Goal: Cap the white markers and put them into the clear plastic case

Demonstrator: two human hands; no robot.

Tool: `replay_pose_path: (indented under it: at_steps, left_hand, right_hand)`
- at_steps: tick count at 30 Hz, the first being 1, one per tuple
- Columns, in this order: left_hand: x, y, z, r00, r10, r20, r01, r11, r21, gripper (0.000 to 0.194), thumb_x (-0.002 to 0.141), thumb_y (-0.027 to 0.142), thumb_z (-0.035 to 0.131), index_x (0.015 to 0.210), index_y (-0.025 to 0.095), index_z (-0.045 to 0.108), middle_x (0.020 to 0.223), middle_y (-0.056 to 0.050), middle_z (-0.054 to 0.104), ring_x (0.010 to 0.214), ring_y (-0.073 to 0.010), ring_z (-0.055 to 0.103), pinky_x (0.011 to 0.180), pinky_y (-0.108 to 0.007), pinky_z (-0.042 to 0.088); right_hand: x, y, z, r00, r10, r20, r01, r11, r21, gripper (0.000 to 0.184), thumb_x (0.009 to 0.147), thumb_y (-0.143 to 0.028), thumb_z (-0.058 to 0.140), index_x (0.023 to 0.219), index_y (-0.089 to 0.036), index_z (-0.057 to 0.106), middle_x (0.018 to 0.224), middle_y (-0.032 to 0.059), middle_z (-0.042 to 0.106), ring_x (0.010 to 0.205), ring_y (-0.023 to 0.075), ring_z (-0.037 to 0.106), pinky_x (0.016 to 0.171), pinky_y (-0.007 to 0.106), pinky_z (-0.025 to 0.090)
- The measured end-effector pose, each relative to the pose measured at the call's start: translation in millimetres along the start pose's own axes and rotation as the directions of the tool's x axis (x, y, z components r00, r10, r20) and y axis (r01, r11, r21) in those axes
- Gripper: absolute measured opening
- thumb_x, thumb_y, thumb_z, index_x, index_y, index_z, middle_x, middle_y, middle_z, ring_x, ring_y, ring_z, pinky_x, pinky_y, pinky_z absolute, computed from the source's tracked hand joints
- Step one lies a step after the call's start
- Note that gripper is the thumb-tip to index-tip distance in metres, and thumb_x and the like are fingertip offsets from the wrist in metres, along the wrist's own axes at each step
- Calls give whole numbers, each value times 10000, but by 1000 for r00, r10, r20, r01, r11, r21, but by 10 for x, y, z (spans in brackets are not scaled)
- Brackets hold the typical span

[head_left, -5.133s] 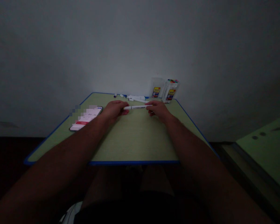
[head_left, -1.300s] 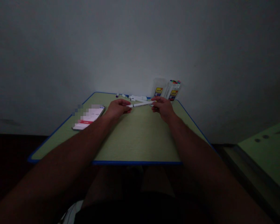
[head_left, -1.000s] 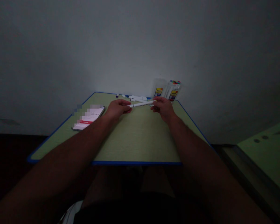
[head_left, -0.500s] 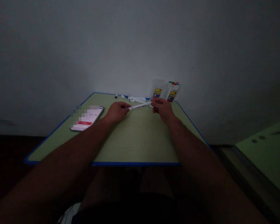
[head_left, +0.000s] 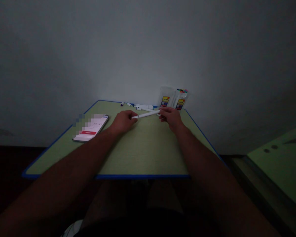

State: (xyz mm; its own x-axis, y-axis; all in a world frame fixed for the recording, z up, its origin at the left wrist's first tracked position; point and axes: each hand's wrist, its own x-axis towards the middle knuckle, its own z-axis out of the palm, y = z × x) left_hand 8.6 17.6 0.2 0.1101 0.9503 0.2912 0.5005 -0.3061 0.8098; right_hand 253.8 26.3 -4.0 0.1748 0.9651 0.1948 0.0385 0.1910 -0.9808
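Observation:
A white marker pen (head_left: pixel 148 114) stretches between my two hands above the far half of the green desk (head_left: pixel 140 148). My left hand (head_left: pixel 123 120) is closed on its left end. My right hand (head_left: pixel 169 116) pinches its right end, which sits slightly higher. Several more white pens and caps (head_left: pixel 140 106) lie loose on the desk just behind my hands, near the wall.
A phone (head_left: pixel 90 127) with a lit screen lies at the left of the desk. Two clear pen packs (head_left: pixel 172 98) stand against the wall at the back right. A second green desk (head_left: pixel 281 164) sits at the right. The desk has a blue front edge (head_left: pixel 140 176).
The pen has gone from level to slightly tilted, right end up. Both hands have stayed on its ends; the view has shifted a little.

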Motion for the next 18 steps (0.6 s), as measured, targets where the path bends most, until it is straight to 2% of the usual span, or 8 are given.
replay_pose_path:
  at_steps: [5, 10, 18]
  left_hand:
    - [-10, 5, -16, 998, 56, 17, -58, 989, 138, 89, 723, 165, 735, 784, 217, 772, 733, -48, 708, 691, -198, 597, 733, -318, 457]
    - [-14, 26, -54, 992, 50, 120, -84, 949, 304, 190, 809, 227, 647, 948, 194, 772, 865, -70, 742, 811, -217, 643, 802, -342, 468]
    - [-24, 15, -65, 985, 93, 147, -140, 924, 356, 225, 839, 237, 595, 985, 190, 759, 914, -92, 748, 829, -222, 649, 786, -349, 468]
  right_hand:
    - [3, 7, -14, 1000, 0, 26, 0, 1000, -10, 125, 732, -168, 742, 853, -146, 722, 706, 22, 707, 548, 110, 641, 480, 210, 502]
    - [1, 12, -38, 997, 24, 71, -22, 999, -36, 114, 730, -149, 755, 839, -149, 719, 682, 15, 705, 548, 104, 643, 489, 198, 495]
    - [-12, -19, -33, 994, 74, 80, -72, 997, -34, 99, 712, -103, 771, 777, -145, 709, 645, 17, 699, 530, 112, 645, 483, 206, 505]
